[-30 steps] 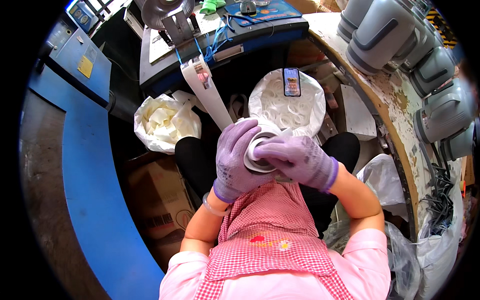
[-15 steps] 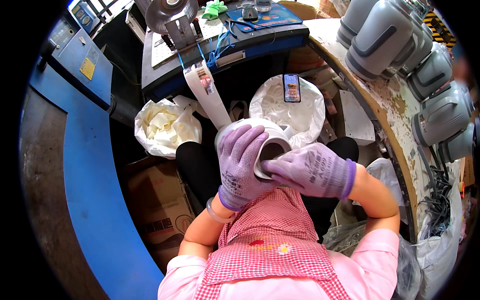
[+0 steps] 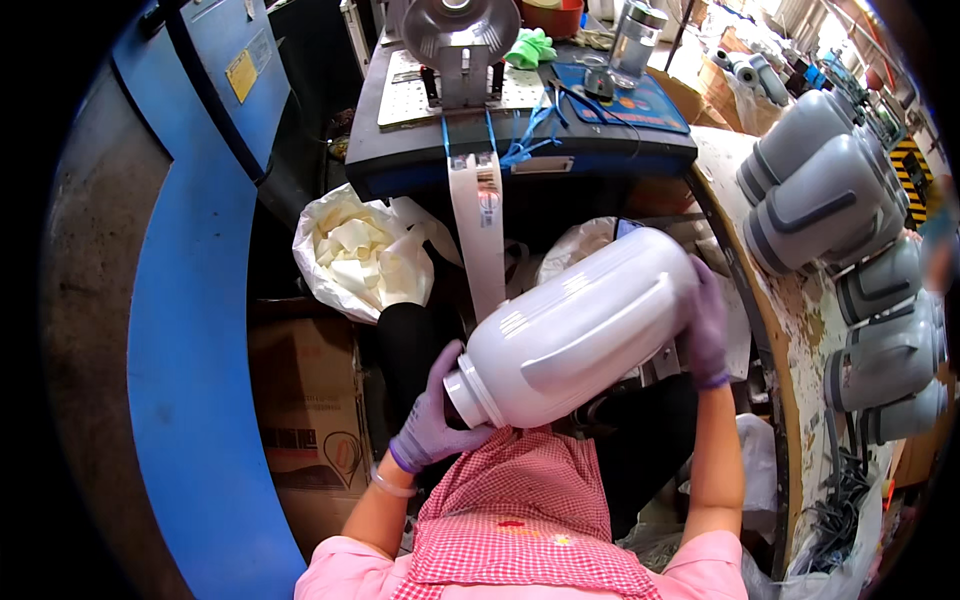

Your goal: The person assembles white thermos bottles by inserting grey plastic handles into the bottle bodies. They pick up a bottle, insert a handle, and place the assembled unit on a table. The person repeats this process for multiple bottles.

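A large white plastic jug (image 3: 585,325) lies tilted across my lap, its narrow neck pointing to the lower left and its wide base to the upper right. Along its near side runs a moulded handle (image 3: 608,345). My left hand (image 3: 432,428), in a purple-grey glove, grips the neck end with the thumb above and the fingers below. At the base end my right hand (image 3: 708,325), gloved alike, is pressed against the jug; its fingers are partly blurred. A strip of labels (image 3: 476,235) hangs from the bench just beyond the jug.
Ahead stands a dark bench (image 3: 400,150) with a metal fixture (image 3: 462,50) and green gloves (image 3: 530,48). A bag of cream scraps (image 3: 365,250) sits left, above a cardboard box (image 3: 310,400). Several grey jugs (image 3: 820,205) line the worn curved table (image 3: 790,330) at right.
The jug has turned from mouth-up to lying sideways. My right hand has left its mouth for the base, and my left hand has shifted to the neck. The view has swung left.
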Available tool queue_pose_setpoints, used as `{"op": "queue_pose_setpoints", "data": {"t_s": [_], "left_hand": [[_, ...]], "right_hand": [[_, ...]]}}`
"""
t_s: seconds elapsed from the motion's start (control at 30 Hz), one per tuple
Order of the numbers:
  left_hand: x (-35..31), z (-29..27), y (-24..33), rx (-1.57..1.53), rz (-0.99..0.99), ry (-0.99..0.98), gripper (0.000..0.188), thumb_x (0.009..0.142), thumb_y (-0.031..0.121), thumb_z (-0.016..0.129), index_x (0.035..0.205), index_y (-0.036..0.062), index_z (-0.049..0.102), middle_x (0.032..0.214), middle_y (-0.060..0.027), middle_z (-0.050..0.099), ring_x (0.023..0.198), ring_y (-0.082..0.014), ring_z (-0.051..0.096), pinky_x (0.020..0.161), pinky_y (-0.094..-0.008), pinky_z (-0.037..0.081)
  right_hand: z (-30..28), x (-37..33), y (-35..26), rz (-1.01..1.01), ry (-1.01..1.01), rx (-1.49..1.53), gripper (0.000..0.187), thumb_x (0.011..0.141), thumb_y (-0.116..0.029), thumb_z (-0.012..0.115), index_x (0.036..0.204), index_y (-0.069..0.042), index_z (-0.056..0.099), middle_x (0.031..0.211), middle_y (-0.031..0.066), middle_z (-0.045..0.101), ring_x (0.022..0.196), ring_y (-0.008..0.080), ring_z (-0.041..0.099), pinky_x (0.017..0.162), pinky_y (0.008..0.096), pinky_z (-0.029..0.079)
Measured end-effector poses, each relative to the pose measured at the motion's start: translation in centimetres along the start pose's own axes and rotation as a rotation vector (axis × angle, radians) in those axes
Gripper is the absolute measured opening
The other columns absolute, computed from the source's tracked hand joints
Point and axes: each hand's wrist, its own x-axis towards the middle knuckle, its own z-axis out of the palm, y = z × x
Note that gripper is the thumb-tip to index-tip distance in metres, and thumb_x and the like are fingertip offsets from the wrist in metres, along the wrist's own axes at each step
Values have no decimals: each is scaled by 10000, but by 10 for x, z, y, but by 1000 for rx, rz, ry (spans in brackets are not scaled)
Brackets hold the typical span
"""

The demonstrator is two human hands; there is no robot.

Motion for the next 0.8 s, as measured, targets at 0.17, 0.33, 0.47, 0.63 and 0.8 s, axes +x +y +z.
{"op": "queue_pose_setpoints", "data": {"t_s": [0.17,0.33,0.47,0.63,0.8], "left_hand": [[-33,29,-86,228,-231,287,1001,638,274,875,1432,-16,340,1306,-219,543,1195,-318,574,1018,-410,470],[-40,42,-95,655,-118,153,1058,578,354,874,1394,-48,335,1430,-333,362,1307,-472,422,1095,-468,401],[-38,40,-100,576,-189,32,1203,591,388,884,1485,-62,218,1467,-337,338,1350,-468,397,1111,-454,388],[-27,27,-97,409,-272,-42,1253,610,399,877,1523,-39,138,1452,-333,361,1319,-442,445,1091,-452,403],[-33,31,-106,318,-252,10,1202,630,360,883,1511,-52,176,1348,-305,485,1223,-409,545,1004,-436,472]], "right_hand": [[116,79,-39,-610,-212,-446,277,802,-108,745,1070,-58,697,1132,131,659,1127,318,602,984,407,470],[219,167,-36,-825,-467,-661,218,771,-195,757,966,-110,708,1028,82,689,1038,296,633,909,399,500],[236,194,-53,-327,-756,-841,238,801,-287,726,997,-151,724,1097,67,686,1022,252,657,877,380,519],[182,119,-29,-1005,-590,-739,124,822,-202,710,929,-141,727,1087,92,679,972,300,664,864,419,537],[52,30,10,217,-65,113,92,930,-150,673,964,-68,648,938,25,663,779,84,594,667,197,470]]}}
